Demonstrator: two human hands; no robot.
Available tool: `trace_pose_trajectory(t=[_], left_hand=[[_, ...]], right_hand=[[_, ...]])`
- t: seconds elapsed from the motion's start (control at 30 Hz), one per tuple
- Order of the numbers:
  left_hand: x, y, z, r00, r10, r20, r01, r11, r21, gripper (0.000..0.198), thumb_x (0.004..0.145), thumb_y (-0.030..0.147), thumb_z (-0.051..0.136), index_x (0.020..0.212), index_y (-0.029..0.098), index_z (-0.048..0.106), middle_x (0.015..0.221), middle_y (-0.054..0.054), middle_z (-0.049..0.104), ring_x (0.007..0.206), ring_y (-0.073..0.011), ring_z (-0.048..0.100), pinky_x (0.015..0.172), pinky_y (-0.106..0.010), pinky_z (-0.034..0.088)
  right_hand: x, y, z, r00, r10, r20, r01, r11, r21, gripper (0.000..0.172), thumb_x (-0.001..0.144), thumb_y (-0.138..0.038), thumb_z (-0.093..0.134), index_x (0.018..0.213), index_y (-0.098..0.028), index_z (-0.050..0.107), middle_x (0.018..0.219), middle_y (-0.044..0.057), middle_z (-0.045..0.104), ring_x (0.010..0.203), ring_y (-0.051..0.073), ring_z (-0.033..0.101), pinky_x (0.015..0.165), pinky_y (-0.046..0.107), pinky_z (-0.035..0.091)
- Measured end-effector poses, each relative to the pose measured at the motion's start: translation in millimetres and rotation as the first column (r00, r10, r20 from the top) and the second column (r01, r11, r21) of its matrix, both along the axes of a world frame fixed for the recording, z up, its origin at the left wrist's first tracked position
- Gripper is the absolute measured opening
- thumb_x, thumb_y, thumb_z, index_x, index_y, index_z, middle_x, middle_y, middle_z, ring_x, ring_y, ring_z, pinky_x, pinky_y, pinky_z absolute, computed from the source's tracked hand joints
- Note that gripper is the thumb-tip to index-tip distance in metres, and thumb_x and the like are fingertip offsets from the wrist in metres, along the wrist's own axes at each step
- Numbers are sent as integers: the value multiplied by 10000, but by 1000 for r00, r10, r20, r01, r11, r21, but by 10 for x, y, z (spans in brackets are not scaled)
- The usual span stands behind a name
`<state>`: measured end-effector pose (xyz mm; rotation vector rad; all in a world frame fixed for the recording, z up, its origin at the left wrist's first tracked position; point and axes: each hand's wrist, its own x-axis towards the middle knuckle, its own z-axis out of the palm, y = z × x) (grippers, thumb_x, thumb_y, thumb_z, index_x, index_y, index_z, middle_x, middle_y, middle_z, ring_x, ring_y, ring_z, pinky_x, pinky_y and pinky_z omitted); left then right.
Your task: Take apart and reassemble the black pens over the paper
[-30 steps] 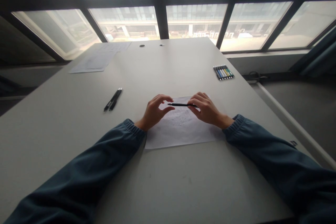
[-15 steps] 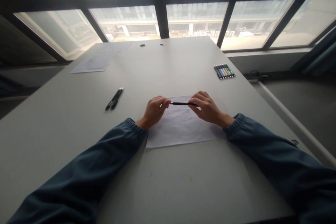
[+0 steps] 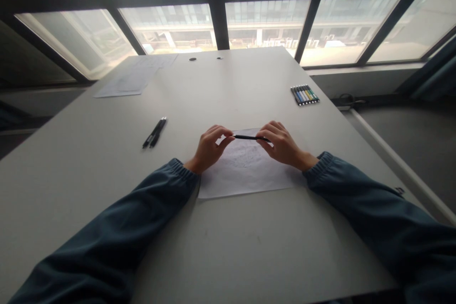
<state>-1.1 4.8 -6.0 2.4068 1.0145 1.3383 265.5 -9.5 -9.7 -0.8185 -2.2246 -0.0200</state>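
Note:
A thin black pen [image 3: 249,137] is held level between both my hands, just above a white sheet [image 3: 245,173] with a faint pencil drawing. My left hand [image 3: 210,147] pinches the pen's left end with thumb and forefinger. My right hand [image 3: 281,143] grips the right end, fingers curled round it. Both hands hover over the far half of the sheet, wrists resting near the paper's side edges.
Two black pens [image 3: 154,132] lie side by side on the grey table [image 3: 89,152] to the left. A row of several coloured markers [image 3: 305,94] lies at the far right. Loose sheets [image 3: 131,78] rest at the far left corner. Windows rise behind the table's far edge.
My left fingers, spread apart one second ago, have closed on the pen's left end. Both hands and the pen have shifted slightly away from me.

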Motion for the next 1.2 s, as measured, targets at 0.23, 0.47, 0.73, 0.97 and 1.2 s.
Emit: trace_pose_trajectory(t=[0.23,0.47,0.73,0.97,1.2], left_hand=[[13,-16,-4,999,-35,-3,35,999,-37,185,948,378,655,1011,205,670,930,-58,700,830,-160,655,688,-276,532],[-26,19,-41,1000,22,-16,-23,997,-73,437,879,501,719,1187,212,606,953,-43,695,847,-169,644,722,-289,495],[-41,16,-12,995,31,-97,-41,993,-109,566,1047,528,365,646,193,582,635,-22,587,651,-161,557,678,-303,428],[-19,15,-3,997,18,-71,-21,999,-41,465,1016,454,513,642,190,593,631,-14,592,641,-153,562,663,-290,424],[-10,27,-21,999,18,-35,-18,1000,9,263,967,399,624,814,188,660,771,-32,669,747,-161,608,689,-290,479]], right_hand=[[0,2,-7,1000,-14,-14,14,1000,-8,91,988,-234,553,989,-224,644,944,74,673,934,252,550,842,420,429],[-5,2,-5,1000,-19,-10,19,1000,5,87,991,-237,557,976,-216,639,941,73,675,928,247,549,837,415,430],[-1,4,-1,1000,-5,-2,5,1000,16,90,998,-248,552,973,-217,633,942,73,671,924,242,542,836,410,428],[6,4,-6,1000,-1,14,0,1000,28,78,995,-242,562,973,-211,629,941,73,672,920,242,543,838,408,431],[2,3,4,1000,-7,15,6,1000,29,75,997,-244,561,972,-211,624,939,74,675,918,246,551,830,409,436]])
